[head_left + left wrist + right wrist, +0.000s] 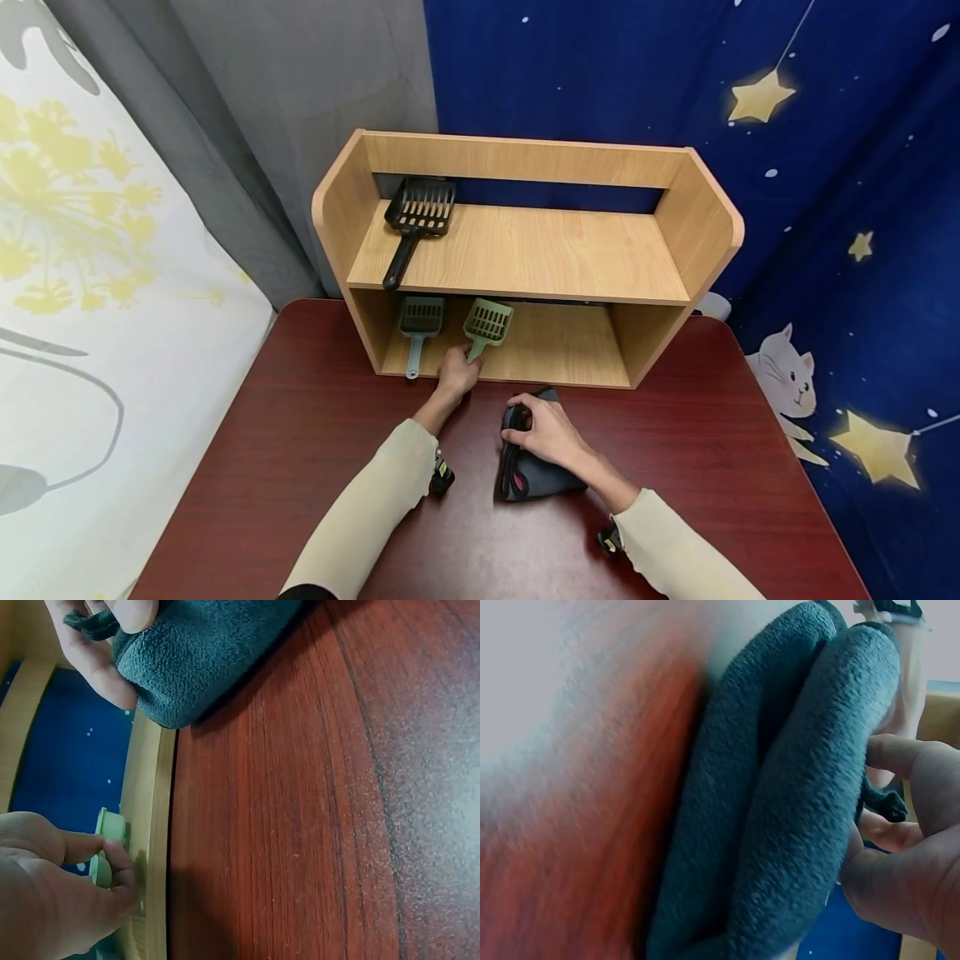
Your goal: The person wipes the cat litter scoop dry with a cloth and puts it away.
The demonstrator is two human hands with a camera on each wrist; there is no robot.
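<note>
My left hand (456,375) grips the handle of a green slotted litter scoop (489,322), whose head lies inside the lower shelf compartment. In the left wrist view, thumb and finger pinch the pale green handle (111,825). My right hand (553,433) holds the upper edge of a folded dark grey fleecy cloth (551,482) with black trim, on the table in front of the shelf. The right wrist view shows the thick folds of the cloth (802,810) beside the fingers; part of the grasp is hidden there.
A two-tier wooden shelf (570,250) stands at the back of the dark red table (300,467). On its upper tier lies a large black slotted scoop (422,212). A grey-blue scoop (420,323) rests in the lower compartment, left of the green one. Curtains hang behind.
</note>
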